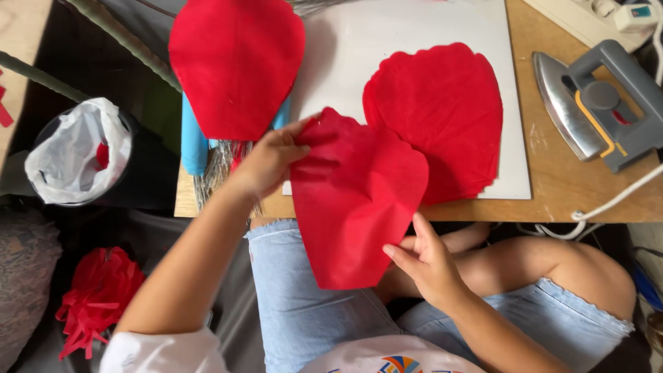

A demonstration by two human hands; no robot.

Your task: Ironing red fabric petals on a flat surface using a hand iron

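Note:
A red petal-shaped fabric piece (352, 200) hangs over the table's front edge above my lap. My left hand (271, 160) pinches its upper left corner. My right hand (429, 261) grips its lower right edge. A stack of similar red petal pieces (438, 114) lies on a white board (387, 34) just beyond it. Another large red petal (236, 62) rests at the table's left, over a blue roll (193, 141) and a bundle of thin silvery wires (217, 169).
A grey clothes iron (597, 103) stands on the wooden table (552, 186) at the right, its white cord (615, 200) trailing off the edge. A bin with a white bag (76, 152) sits left of the table. Red fabric scraps (97, 293) lie on the floor.

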